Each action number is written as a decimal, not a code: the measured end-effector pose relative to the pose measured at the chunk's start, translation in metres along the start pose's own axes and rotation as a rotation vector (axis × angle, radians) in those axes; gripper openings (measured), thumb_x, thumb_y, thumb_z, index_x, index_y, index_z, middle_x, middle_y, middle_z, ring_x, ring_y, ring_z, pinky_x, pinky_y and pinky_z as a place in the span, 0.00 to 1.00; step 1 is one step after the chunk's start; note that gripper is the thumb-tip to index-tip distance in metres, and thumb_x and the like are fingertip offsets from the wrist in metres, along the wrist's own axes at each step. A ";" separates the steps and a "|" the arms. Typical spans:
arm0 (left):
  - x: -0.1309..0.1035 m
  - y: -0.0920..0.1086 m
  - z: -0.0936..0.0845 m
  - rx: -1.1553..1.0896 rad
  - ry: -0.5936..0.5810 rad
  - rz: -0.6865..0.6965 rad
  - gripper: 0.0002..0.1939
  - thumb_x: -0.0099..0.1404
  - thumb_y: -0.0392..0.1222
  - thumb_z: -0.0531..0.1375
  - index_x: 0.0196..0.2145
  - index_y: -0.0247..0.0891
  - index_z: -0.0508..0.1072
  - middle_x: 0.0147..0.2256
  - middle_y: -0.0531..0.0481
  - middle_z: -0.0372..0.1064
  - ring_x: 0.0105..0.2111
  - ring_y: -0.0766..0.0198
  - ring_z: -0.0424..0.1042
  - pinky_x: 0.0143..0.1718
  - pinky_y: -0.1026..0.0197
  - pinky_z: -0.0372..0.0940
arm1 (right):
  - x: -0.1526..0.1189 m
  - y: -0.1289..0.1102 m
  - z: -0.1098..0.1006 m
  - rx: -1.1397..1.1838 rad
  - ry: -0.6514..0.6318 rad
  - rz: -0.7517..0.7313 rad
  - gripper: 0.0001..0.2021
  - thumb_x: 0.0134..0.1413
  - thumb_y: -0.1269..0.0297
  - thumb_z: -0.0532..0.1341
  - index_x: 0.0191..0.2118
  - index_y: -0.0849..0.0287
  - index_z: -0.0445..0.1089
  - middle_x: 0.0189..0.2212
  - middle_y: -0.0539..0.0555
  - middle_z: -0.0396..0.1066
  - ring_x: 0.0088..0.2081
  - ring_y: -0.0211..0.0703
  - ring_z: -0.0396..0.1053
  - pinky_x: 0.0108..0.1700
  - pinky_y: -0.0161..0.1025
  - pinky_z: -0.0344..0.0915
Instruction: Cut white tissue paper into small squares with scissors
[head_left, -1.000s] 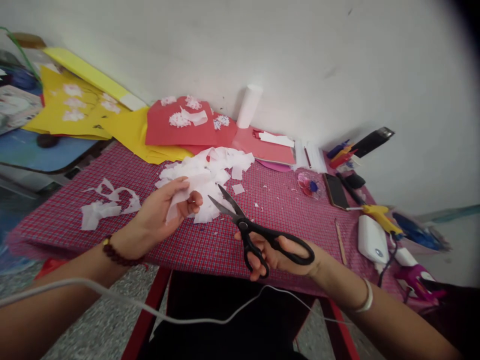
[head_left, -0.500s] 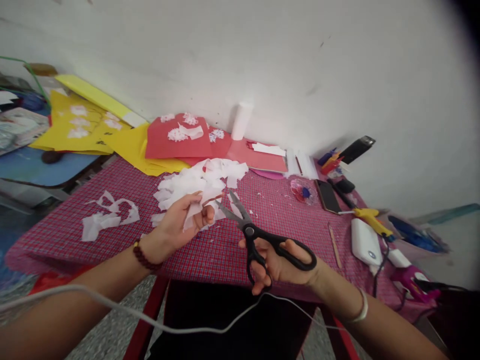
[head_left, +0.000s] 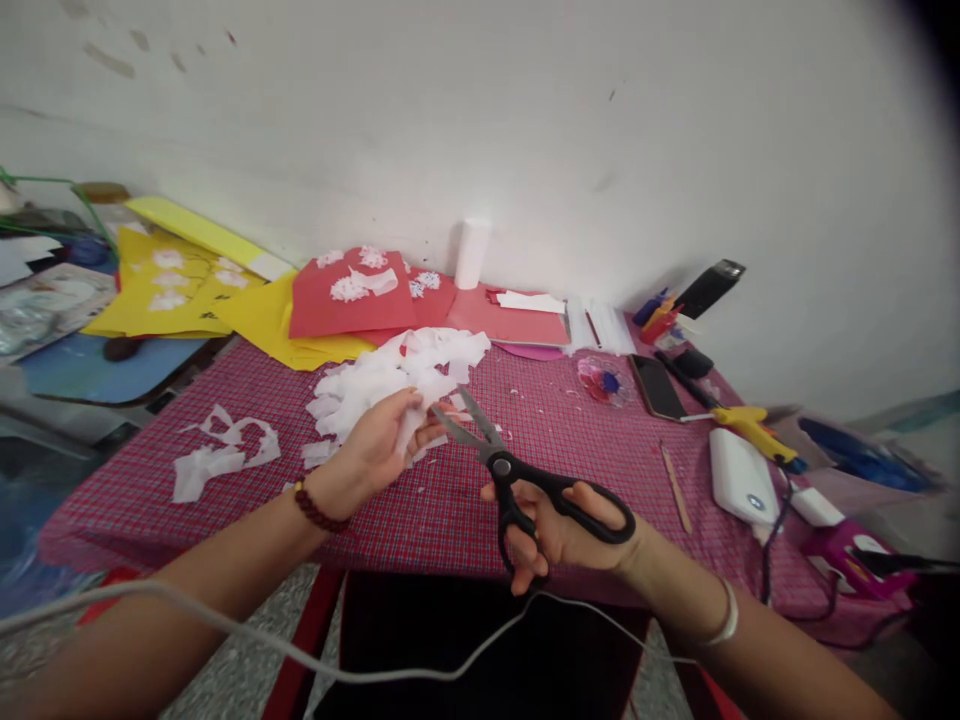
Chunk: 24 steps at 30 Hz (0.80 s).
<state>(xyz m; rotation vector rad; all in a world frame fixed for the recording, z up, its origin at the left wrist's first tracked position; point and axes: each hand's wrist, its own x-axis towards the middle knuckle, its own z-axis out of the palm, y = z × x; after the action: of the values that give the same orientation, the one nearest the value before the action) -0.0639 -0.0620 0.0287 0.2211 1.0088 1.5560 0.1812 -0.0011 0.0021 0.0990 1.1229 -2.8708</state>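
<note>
My left hand has its fingers and thumb around a piece of thin white paper. In my right hand is a pair of black-handled scissors, with fingers and thumb through the handle loops. The scissor blades are apart and point up and left, their tips close to my left fingertips. Just beyond my left hand lies a heap of white paper pieces on the checked tablecloth. Whether the blades touch the held paper, I cannot tell.
White scraps lie at left. Red sheets and yellow sheets with paper flowers sit behind. Rightward are a phone, a wooden stick, a yellow glue gun and a white box. A white cable crosses in front.
My left fingers have shifted and a brown strip seen by them before no longer shows. The scissors stay apart at nearly the same spot. The whole view has tilted slightly.
</note>
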 end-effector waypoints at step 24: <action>-0.027 -0.013 -0.035 0.583 0.003 0.027 0.08 0.49 0.44 0.70 0.25 0.38 0.79 0.24 0.51 0.74 0.24 0.67 0.69 0.26 0.66 0.63 | 0.000 -0.007 0.023 -0.821 0.333 0.042 0.31 0.59 0.46 0.61 0.60 0.63 0.61 0.46 0.59 0.67 0.42 0.44 0.65 0.46 0.44 0.65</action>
<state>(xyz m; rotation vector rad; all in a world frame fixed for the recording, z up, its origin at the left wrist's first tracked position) -0.0694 -0.1028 0.0090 0.6363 1.4498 1.2511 0.1802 -0.0121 0.0236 0.5492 2.2069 -2.1699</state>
